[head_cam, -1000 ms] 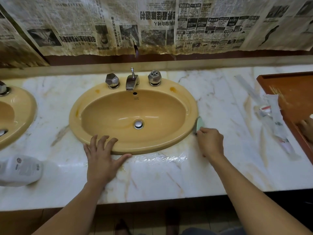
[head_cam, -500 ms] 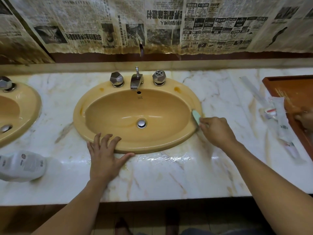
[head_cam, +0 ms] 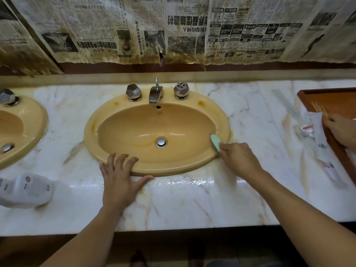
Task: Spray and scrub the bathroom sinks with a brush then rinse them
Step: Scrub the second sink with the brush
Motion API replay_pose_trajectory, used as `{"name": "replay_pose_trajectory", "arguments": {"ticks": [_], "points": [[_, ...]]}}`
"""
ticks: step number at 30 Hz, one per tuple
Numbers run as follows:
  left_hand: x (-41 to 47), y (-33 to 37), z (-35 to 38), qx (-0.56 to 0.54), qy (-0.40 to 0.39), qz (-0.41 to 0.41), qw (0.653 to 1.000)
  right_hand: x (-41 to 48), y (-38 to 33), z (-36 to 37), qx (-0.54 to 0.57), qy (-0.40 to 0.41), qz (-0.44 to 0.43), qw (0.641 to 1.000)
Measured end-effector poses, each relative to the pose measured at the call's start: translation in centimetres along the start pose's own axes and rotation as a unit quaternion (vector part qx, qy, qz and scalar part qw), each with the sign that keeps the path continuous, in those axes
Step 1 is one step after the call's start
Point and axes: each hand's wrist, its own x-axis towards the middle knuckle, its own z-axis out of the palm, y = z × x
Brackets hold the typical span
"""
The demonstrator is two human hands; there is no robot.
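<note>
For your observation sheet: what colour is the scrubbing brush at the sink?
The brush is pale green; head view.

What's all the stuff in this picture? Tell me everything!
sinks: two, yellow-orange, one in the middle, one cut off at left
tap: one, silver, back of the middle sink
knobs: three, silver, two beside the tap, one on the left sink
drain plugs: two, silver, one in each basin
brush: one, pale green, middle sink's right rim
bottle: one, white, lying on the counter at left
counter: one, white marble, around the sinks
newspaper: several sheets, yellowed, wall behind
tray: one, red-brown, right edge
plastic wrappers: a few, clear, beside the tray
other hand: one, over the tray, whose unclear
left hand: one, flat on the sink's front rim
right hand: one, gripping the brush
</note>
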Motion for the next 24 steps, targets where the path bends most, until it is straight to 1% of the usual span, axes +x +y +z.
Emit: {"name": "replay_pose_trajectory", "arguments": {"ticks": [2,4,6,7,9,11,13,18,21,24], "points": [[0.0,0.0,0.0,-0.002,-0.002,-0.002,1.000,-1.2,-0.6,0.7,-0.005,-0.026,-0.021,0.999],[-0.1,-0.1,0.0,-0.001,-0.004,-0.004,1.000,-1.3,-0.2,0.4,0.049,-0.003,-0.013,0.999],[0.0,-0.2,0.0,0.000,-0.007,-0.006,1.000,-0.1,1.2,-0.4,0.138,0.065,0.036,0.988],[0.0,-0.2,0.0,0.001,-0.007,-0.006,1.000,0.4,2.1,-0.8,0.174,0.094,0.073,0.977],[0.0,-0.2,0.0,0.001,-0.007,-0.006,1.000,1.5,3.9,-1.1,0.215,0.118,0.136,0.960],[0.0,-0.2,0.0,0.000,-0.005,-0.004,1.000,2.2,5.0,-0.6,0.229,0.100,0.164,0.954],[0.0,-0.1,0.0,-0.002,-0.002,-0.002,1.000,3.0,5.0,0.0,0.236,0.081,0.168,0.954],[-0.1,-0.1,0.1,-0.004,-0.002,-0.002,1.000,6.3,3.5,-1.4,0.238,0.098,0.159,0.953],[0.0,0.0,0.0,-0.006,-0.005,-0.003,1.000,7.3,3.2,-2.6,0.228,0.078,0.152,0.958],[0.0,-0.1,0.0,-0.005,-0.004,-0.003,1.000,5.7,3.1,-2.9,0.211,0.062,0.141,0.965]]}}
